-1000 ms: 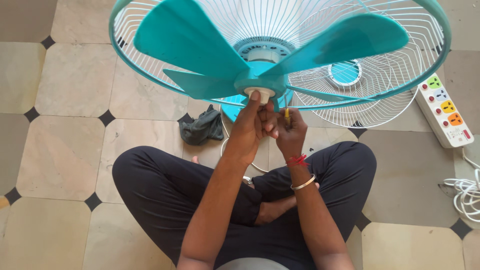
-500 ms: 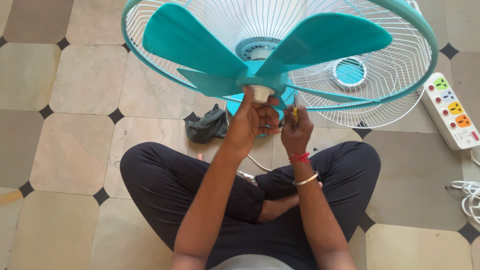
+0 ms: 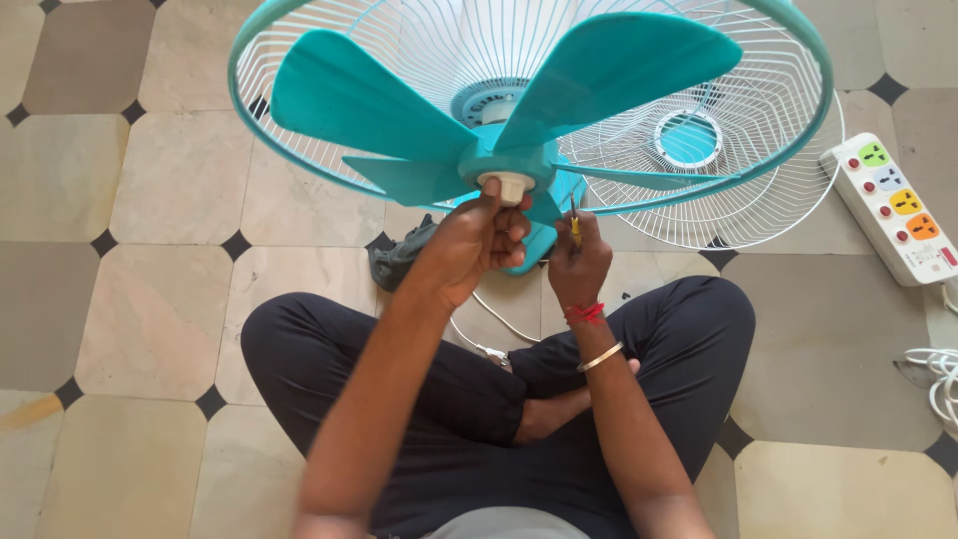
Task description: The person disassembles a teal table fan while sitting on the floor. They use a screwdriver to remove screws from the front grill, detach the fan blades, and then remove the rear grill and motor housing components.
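A teal fan with its blades [image 3: 379,100] exposed stands before me, inside a white wire rear guard with a teal rim [image 3: 299,160]. My left hand [image 3: 469,240] grips the white cap [image 3: 506,187] at the centre of the blade hub with its fingertips. My right hand [image 3: 577,262] is closed on a small yellow-handled screwdriver [image 3: 575,226], held upright just right of the hub. I sit cross-legged on the tiled floor.
The loose front guard [image 3: 738,170] lies on the floor behind the fan at the right. A white power strip [image 3: 903,215] with coloured sockets and a coiled white cable [image 3: 943,384] lie at the far right. A dark cloth [image 3: 394,260] lies beside the fan base.
The view has shifted slightly. My left hand has turned on the white cap, its fingers wrapped closer around it. My right hand still holds the screwdriver beside the hub.
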